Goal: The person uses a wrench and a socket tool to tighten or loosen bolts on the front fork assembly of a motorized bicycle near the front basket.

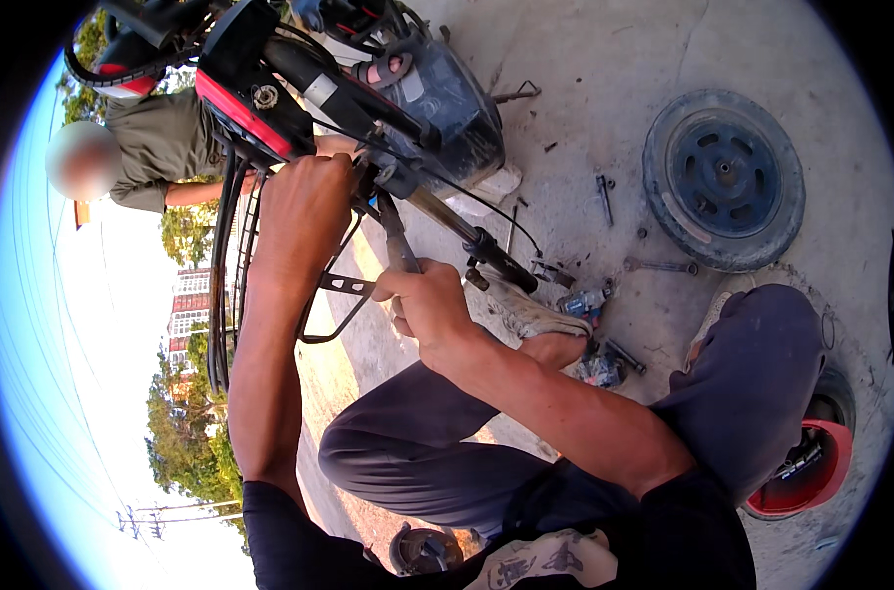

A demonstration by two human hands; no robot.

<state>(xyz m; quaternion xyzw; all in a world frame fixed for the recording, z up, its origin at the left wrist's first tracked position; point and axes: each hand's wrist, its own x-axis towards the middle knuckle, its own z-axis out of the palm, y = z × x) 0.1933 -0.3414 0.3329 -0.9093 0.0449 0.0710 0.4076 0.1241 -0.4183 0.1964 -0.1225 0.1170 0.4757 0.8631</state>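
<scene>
My left hand is closed in a fist at the front of a scooter with a black and red panel. Whatever sits inside that fist is hidden. Lower down and to the right, my right hand wraps round the lower end of a grey bar. The bar's upper end runs up to the scooter's steering area; I cannot tell whether it is a tool or a scooter part. Beside it, a bare front fork leg slants down to the right with no wheel on it. A black cable curves past the fork.
A removed wheel with tyre lies at the right. Near it are a wrench, a bolt and power tools. A red container stands by my right knee. Another person in an olive shirt is behind the scooter.
</scene>
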